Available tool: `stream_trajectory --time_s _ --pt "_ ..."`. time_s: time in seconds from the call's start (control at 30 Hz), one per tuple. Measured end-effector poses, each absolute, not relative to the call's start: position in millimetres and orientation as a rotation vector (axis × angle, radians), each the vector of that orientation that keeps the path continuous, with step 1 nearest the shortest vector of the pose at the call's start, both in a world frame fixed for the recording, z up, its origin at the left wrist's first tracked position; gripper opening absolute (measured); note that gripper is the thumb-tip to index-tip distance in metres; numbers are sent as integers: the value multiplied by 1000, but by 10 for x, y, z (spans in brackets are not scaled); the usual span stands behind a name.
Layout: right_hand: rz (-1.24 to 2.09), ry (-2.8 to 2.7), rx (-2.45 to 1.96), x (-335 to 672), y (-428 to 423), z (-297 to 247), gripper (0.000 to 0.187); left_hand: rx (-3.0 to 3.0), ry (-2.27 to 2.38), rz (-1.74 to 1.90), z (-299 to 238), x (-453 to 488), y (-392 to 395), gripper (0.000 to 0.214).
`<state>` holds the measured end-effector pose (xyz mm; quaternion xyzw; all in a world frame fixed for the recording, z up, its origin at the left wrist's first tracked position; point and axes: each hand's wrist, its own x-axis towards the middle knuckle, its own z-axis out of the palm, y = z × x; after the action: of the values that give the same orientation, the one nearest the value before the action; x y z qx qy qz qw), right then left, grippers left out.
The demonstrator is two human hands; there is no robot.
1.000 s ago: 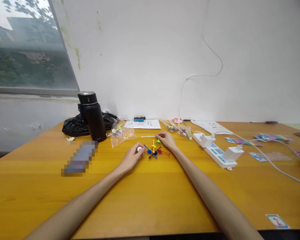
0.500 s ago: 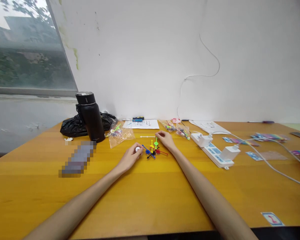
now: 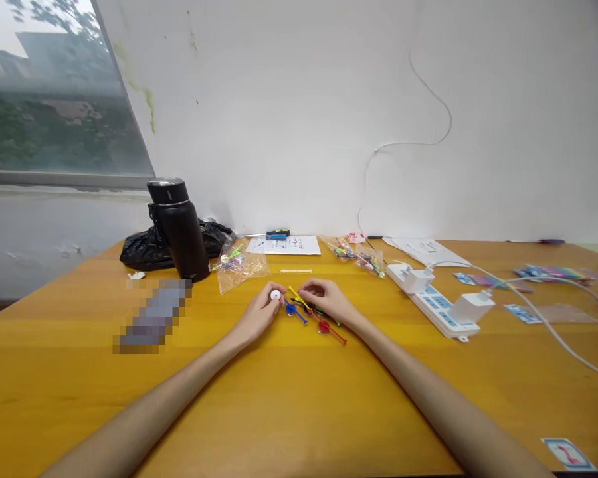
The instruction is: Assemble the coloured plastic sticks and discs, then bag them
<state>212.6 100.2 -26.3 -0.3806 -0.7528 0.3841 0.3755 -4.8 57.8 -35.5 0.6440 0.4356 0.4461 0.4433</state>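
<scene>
My left hand [image 3: 259,312] is closed, with a small white plastic disc [image 3: 275,295] pinched between thumb and fingers. Just right of it lies a loose group of arrow-shaped plastic spinners: a blue arrow [image 3: 291,309], a yellow arrow [image 3: 295,294] and a red arrow [image 3: 323,326]. Dark and green ones are partly hidden under my right hand [image 3: 329,300]. Its fingers are curled together over the group's far side, close to the yellow arrow; what they grip is hidden. Beyond both hands a white arrow [image 3: 296,271] lies flat on the table.
A black bottle [image 3: 182,232] stands at left before a black plastic bag [image 3: 142,253]. Clear bags of coloured parts [image 3: 244,265], a printed sheet [image 3: 294,245] and a screwdriver [image 3: 278,234] lie behind. A power strip [image 3: 436,309] with chargers and cables sits at right.
My right hand has come nearer, down over the arrows. The arrows have shifted and spread, with the red one now closer to me. The left hand still holds the white disc.
</scene>
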Motion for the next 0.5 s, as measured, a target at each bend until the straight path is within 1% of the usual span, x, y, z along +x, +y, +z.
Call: stream_trajectory --time_s 0.17,0.33,0.4,0.5 --pt "929 -1901 -1009 2130 978 -252 27 1557 980 1083 -338 -44 576 23" --pt "544 -1945 -938 2102 848 -124 20 1648 913 1028 -247 -35 499 27" --pt "452 -2026 -854 2063 742 -44 24 1729 894 1016 -199 -28 451 28" --pt "432 -2167 -743 2002 613 43 31 1825 872 997 -143 -19 400 31"
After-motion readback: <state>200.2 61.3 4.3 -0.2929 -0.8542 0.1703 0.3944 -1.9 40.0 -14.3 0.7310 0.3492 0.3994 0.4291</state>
